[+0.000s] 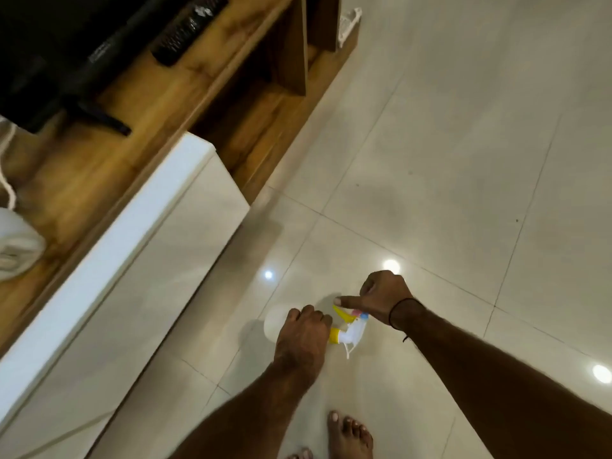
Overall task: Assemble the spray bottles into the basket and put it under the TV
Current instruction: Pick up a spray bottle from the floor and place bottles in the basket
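A spray bottle with a white body, a yellow collar and a white spray head with a yellow trigger is held sideways above the floor, low in the middle. My left hand grips the bottle's body near the neck. My right hand hovers just over the spray head, fingers curled into the palm and the thumb stretched out along the yellow trigger. A white basket shows partly at the far end of the TV stand. The black TV stands on top of it.
A black remote lies on the wooden stand beside the TV foot. The stand has an open wooden shelf and a white glossy drawer front. A white device with a cord sits at left. My bare feet stand on glossy floor tiles.
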